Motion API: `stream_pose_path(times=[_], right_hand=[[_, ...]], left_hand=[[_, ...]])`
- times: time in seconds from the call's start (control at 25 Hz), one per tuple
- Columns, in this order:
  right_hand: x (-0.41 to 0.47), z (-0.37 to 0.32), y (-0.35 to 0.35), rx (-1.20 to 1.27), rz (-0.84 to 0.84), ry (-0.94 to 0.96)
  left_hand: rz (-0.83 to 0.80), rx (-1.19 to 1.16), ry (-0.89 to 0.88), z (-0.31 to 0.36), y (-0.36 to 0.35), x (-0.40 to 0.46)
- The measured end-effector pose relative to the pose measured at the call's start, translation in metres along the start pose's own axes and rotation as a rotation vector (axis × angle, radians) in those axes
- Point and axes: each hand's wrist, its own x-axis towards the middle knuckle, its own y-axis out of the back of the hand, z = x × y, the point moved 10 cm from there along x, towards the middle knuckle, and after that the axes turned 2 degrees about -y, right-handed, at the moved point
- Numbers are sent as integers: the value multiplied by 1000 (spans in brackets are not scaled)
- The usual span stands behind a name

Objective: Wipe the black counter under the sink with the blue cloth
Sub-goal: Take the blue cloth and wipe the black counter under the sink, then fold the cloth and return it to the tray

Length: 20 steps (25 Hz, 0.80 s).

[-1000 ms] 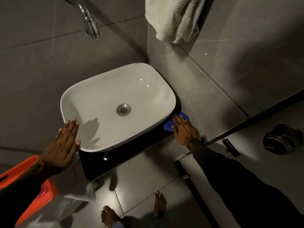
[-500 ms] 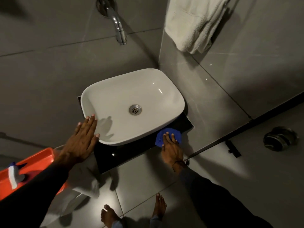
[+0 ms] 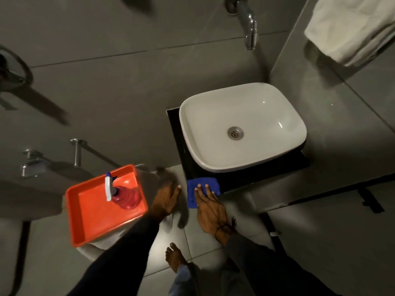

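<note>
A white basin sits on the black counter. The blue cloth lies at the counter's front left corner and hangs over the edge. My right hand presses flat on the cloth, fingers spread. Blurred, my left hand hovers just left of that corner, away from the basin, fingers apart and holding nothing.
An orange tray with a red spray bottle rests on a white toilet lid at the left. A chrome tap juts from the wall above the basin. A white towel hangs top right. My bare foot stands on the grey floor tiles.
My right hand has dragged the blue cloth along the counter's front edge from the right corner to the left corner. My left hand has come off the basin rim and dropped lower.
</note>
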Motion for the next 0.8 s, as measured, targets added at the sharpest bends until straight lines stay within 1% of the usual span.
stream_pose_path(times=[0.08,0.12,0.16,0.28,0.32,0.4,0.44,0.48,0.64,0.72,0.8], right_hand=[[0,-16,-7,-17,-12,60],[2,-16,-2,25,-3,53],[3,-8,8,117,42,-3],[-1,45,49,388,322,-358],[0,60,52,441,344,-466],[10,73,40,517,228,-588],[14,73,30,565,165,-612],[17,72,27,607,115,-601],[10,72,0,820,38,-741],[5,60,-14,939,-38,-761],[7,40,-22,1038,-117,-735]], left_hand=[[-29,-370,171,-13,-22,-9],[-44,-539,219,-12,-33,-12],[-50,-652,256,-12,-41,-15],[-36,-786,334,-14,-52,-16],[-40,-809,350,-14,-53,-16],[-48,-838,368,-15,-54,-16],[-48,-834,370,-17,-55,-16],[-7,-844,376,-15,-52,-21],[52,-833,443,-19,-49,-37],[111,-842,471,-25,-39,-54],[142,-863,480,-33,-26,-72]])
